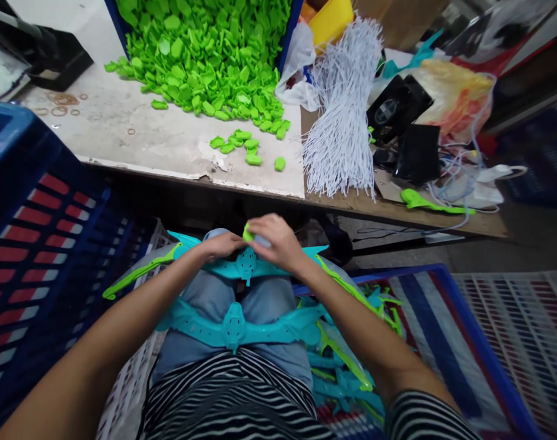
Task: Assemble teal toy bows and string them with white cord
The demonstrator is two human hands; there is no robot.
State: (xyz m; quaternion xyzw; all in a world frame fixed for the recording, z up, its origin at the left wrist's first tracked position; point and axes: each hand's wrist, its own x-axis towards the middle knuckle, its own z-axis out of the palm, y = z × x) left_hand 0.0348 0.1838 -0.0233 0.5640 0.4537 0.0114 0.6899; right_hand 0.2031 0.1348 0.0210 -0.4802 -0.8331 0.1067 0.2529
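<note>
Across my knees lies a turquoise plastic bow-shaped part (pixel 246 264) with green curved arms at both ends. My left hand (pixel 224 245) is closed at its middle, with the fingertips partly hidden. Just above the bow's centre, my right hand (pixel 275 243) pinches a small bright green plastic piece (pixel 248 232). Nearer my body, a second turquoise bow-shaped part (pixel 234 327) rests on my thighs, touched by neither hand.
Loose green pieces (pixel 214 67) spill from a blue bin onto the table (pixel 168 143). White strings (pixel 342 116) hang at its edge, beside black devices (pixel 416 153). A blue crate (pixel 35 256) stands left. More turquoise bow parts (pixel 347 385) lie in a crate at right.
</note>
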